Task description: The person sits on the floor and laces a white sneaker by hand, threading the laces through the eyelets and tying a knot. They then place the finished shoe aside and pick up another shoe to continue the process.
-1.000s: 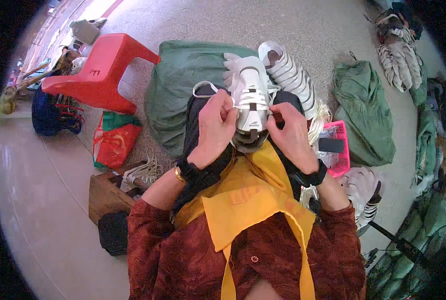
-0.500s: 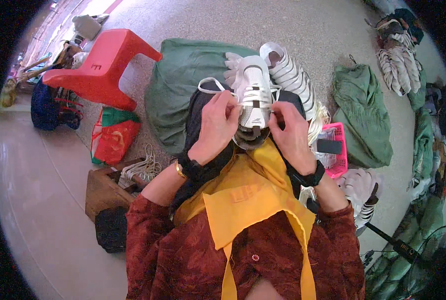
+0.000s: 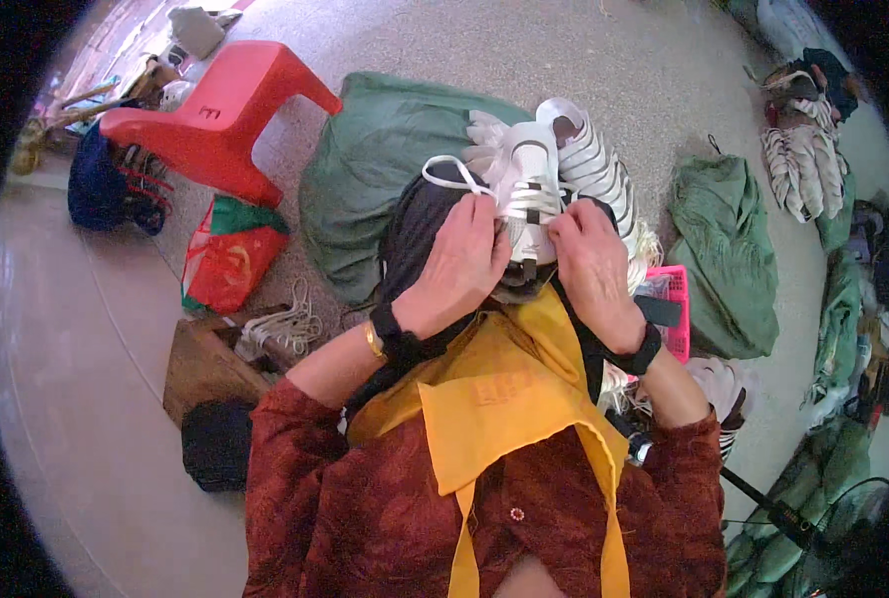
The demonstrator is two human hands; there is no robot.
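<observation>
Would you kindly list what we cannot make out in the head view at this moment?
- Head view: what exactly the left hand and right hand grip at the white shoe; their own fingers cover it.
- Head view: the shoe's sole, hidden beneath its upper.
- Head view: part of the pink basket, behind the right hand.
- Head view: the green sack's contents, hidden by its cloth.

Speckled floor [image 3: 524, 50]: grey with lots of tiny dots, going across the middle and top.
Pale floor [image 3: 66, 329]: smoother and plainer, down the left side.
Red seat [image 3: 215, 110]: plastic, with stubby legs, near the top left.
Wooden box [image 3: 200, 369]: brown, lower down than the red seat.
Light: brightest at the top left, a bit purple.
</observation>
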